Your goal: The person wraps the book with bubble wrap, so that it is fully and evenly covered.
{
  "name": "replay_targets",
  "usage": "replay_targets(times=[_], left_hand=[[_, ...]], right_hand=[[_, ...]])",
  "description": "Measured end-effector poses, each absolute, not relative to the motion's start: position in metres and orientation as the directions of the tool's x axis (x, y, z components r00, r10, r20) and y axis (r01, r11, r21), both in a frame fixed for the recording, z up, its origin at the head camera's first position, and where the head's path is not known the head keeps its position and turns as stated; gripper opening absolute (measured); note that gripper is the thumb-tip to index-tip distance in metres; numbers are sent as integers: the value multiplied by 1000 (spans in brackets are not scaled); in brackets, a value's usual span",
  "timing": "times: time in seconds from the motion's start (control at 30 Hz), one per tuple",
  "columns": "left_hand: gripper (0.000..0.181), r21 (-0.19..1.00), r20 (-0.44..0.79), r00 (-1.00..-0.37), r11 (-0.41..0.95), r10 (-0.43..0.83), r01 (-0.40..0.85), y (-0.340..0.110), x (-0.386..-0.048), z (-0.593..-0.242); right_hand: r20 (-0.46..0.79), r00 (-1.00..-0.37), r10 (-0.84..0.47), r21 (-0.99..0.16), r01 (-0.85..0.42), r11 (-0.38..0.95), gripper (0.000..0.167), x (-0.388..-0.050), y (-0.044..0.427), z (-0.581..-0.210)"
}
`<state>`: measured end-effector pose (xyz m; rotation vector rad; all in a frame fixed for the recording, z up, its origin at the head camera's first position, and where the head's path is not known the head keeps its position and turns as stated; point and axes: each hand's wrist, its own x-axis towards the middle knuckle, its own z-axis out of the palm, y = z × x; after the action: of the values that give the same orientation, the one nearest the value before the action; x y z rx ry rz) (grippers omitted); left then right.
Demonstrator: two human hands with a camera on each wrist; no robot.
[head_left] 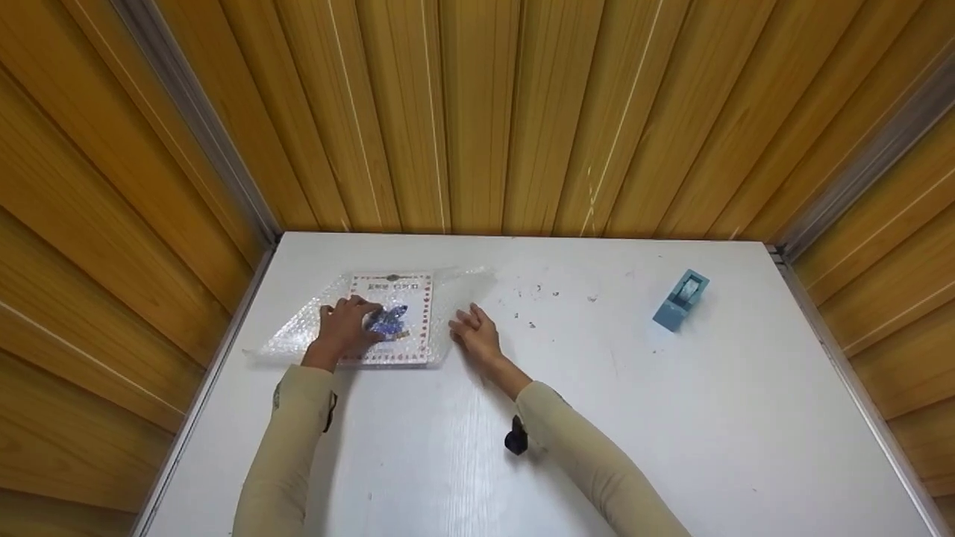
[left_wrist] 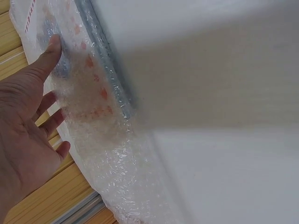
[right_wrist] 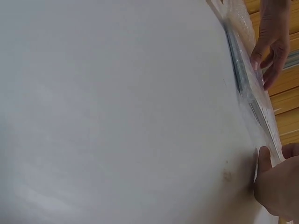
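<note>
A book [head_left: 414, 298] with a red patterned border and a blue picture lies at the table's left on bubble wrap [head_left: 298, 328], whose flaps spread out to both sides. In the left wrist view, wrap [left_wrist: 98, 126] covers the near part of the book. My left hand [head_left: 343, 328] rests on the cover, thumb and fingers apart, pressing lightly. At the book's right, my right hand [head_left: 477, 335] pinches the edge of the wrap; in the right wrist view the thumb and fingers of this hand [right_wrist: 280, 182] lie on either side of it.
A blue tape dispenser [head_left: 680, 300] stands at the right of the white table [head_left: 634, 447]. Small dark marks dot the tabletop between book and dispenser. Wood-patterned walls [head_left: 477, 112] rise behind the table and at both sides.
</note>
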<state>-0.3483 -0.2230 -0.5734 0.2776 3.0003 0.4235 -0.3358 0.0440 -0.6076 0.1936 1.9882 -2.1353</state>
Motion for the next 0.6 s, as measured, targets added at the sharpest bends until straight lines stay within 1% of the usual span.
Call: replay_targets(times=[0.17,0.23,0.3,0.4,0.53,0.6], left_hand=[[61,289,-66,-979,942,195,168,-225,-349,-576],[61,293,-67,-979,942,193,166,-226,-350,-577],[60,298,-73,-979,941,189,160,-226,-350,-577],[60,315,-83,-978,936,190,155,-224,-353,-575],[59,331,-92,-976,931,196,155,-222,-351,-571],[59,327,-95,-976,932,197,156,-222,-350,-569]], right_hand=[[-201,-978,-51,-979,200,28,70,-358,45,-607],[-209,-976,-54,-978,207,32,71,-368,48,-607],[-228,-972,-60,-974,228,4,73,-380,53,-607],[-265,-963,-53,-960,268,-81,74,-396,64,-606],[-304,-952,-43,-926,306,-221,74,-407,73,-606],[-313,-948,-50,-911,315,-267,75,-410,75,-607]])
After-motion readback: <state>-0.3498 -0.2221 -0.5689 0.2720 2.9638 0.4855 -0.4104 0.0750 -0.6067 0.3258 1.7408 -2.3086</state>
